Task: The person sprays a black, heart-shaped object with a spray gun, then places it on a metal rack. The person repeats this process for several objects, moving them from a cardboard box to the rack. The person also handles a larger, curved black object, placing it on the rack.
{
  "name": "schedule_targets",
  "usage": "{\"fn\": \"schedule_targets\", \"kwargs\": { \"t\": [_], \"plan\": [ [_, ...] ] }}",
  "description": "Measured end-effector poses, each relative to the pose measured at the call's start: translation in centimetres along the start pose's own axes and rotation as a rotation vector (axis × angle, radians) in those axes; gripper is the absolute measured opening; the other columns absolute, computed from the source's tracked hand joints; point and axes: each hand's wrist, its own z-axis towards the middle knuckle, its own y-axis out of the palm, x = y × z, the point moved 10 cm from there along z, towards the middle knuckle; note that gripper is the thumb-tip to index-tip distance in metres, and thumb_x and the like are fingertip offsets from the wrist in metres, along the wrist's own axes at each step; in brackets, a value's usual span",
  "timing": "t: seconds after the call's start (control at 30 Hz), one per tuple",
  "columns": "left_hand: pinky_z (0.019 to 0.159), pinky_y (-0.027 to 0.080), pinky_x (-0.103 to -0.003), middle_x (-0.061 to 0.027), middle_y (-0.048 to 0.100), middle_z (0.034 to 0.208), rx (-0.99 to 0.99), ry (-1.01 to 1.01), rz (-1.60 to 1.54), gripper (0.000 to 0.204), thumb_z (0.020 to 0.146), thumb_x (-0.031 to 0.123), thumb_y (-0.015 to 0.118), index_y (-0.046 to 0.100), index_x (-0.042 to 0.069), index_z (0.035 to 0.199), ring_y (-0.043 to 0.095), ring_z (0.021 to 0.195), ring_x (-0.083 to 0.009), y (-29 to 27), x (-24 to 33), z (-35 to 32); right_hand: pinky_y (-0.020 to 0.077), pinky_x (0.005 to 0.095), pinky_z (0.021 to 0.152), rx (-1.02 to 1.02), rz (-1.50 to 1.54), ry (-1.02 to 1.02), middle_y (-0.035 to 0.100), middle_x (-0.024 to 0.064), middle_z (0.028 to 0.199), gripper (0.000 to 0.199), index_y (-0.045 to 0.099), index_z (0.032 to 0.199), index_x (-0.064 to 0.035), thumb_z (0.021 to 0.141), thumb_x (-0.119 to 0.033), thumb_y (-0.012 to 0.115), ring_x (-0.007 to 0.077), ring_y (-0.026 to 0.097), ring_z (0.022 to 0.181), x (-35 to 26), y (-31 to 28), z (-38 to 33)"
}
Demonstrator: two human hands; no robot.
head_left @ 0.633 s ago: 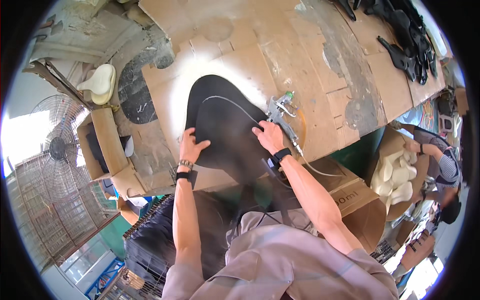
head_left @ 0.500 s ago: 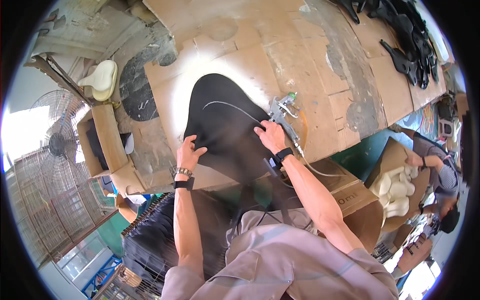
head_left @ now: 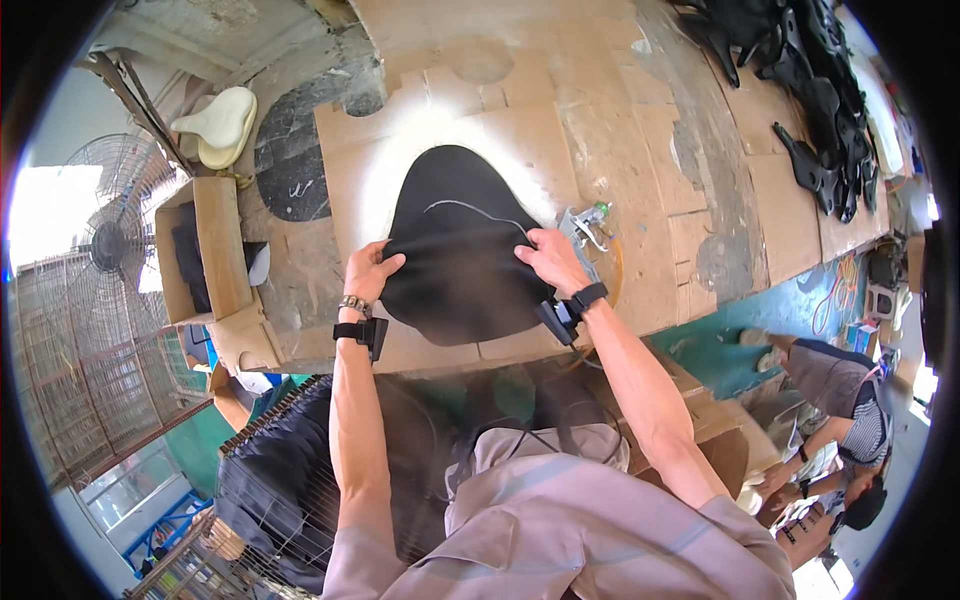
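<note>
A black, saddle-shaped sheet of material (head_left: 460,190) lies on the cardboard-covered table, its rounded narrow end pointing away from me. Across its surface runs a thin, pale curved line. My left hand (head_left: 370,270) pinches the left edge between thumb and fingers, and my right hand (head_left: 553,260) grips the right edge. Creases stretch between the two hands, while the near part looks blurred. Just beyond my right hand a metal spray gun (head_left: 588,232) with an orange hose rests on the cardboard, partly hidden by that hand.
Cream foam saddle pads (head_left: 222,122) sit at the far left, above an open cardboard box (head_left: 230,245) and a wire fan (head_left: 108,240). Black saddle shells (head_left: 812,165) pile up at the far right. A co-worker (head_left: 845,400) bends at the right. Black material fills a wire basket (head_left: 275,460) below left.
My left hand has moved away from me along the edge, and folds now cross the black sheet between my hands. Its near edge has drawn up onto the table. The whole view has shifted slightly.
</note>
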Motion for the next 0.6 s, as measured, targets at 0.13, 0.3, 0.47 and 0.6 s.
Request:
{"fn": "schedule_targets", "kwargs": {
  "t": [0.13, 0.3, 0.47, 0.6],
  "plan": [
    [0.083, 0.055, -0.026, -0.0111, 0.071, 0.106, -0.099, -0.007, -0.393, 0.043, 0.089, 0.003, 0.07, 0.06, -0.01, 0.129, 0.067, 0.092, -0.0147, 0.0, 8.0, -2.9, 0.0396, 0.0375, 0.06, -0.052, 0.191, 0.001, 0.052, 0.0106, 0.064, 0.029, 0.056, 0.076, 0.0022, 0.087, -0.021, 0.07, 0.0155, 0.045, 0.063, -2.0, -2.8, -0.3],
    [0.087, 0.054, -0.026, -0.0096, 0.071, 0.111, -0.065, 0.122, -0.436, 0.043, 0.089, 0.002, 0.07, 0.06, -0.01, 0.129, 0.067, 0.093, -0.0139, -4.0, 16.2, -4.1, 0.0405, 0.0305, 0.06, -0.045, 0.632, -0.127, 0.054, -0.0033, 0.068, 0.022, 0.062, 0.081, 0.0025, 0.093, -0.015, 0.067, 0.0063, 0.046, 0.067, -8.5, -6.9, 0.7],
    [0.09, 0.053, -0.026, -0.0115, 0.071, 0.114, -0.079, 0.109, -0.438, 0.045, 0.09, 0.005, 0.072, 0.059, -0.009, 0.131, 0.067, 0.098, -0.0144, -4.6, 16.2, -3.1, 0.044, 0.0257, 0.064, -0.064, 0.622, -0.089, 0.061, -0.005, 0.077, 0.015, 0.067, 0.09, 0.0018, 0.097, -0.012, 0.066, 0.0042, 0.052, 0.071, -8.3, -7.3, 1.3],
    [0.081, 0.055, -0.03, -0.0125, 0.073, 0.101, 0.027, -0.054, -0.13, 0.053, 0.088, 0.024, 0.08, 0.063, -0.013, 0.122, 0.069, 0.09, -0.0181, -2.0, 8.1, 1.1, 0.0495, 0.0345, 0.069, -0.06, 0.241, 0.03, 0.071, 0.0085, 0.084, 0.023, 0.07, 0.097, 0.0028, 0.09, -0.02, 0.07, 0.0194, 0.064, 0.075, 0.0, -1.9, 3.8]
  ]
}}
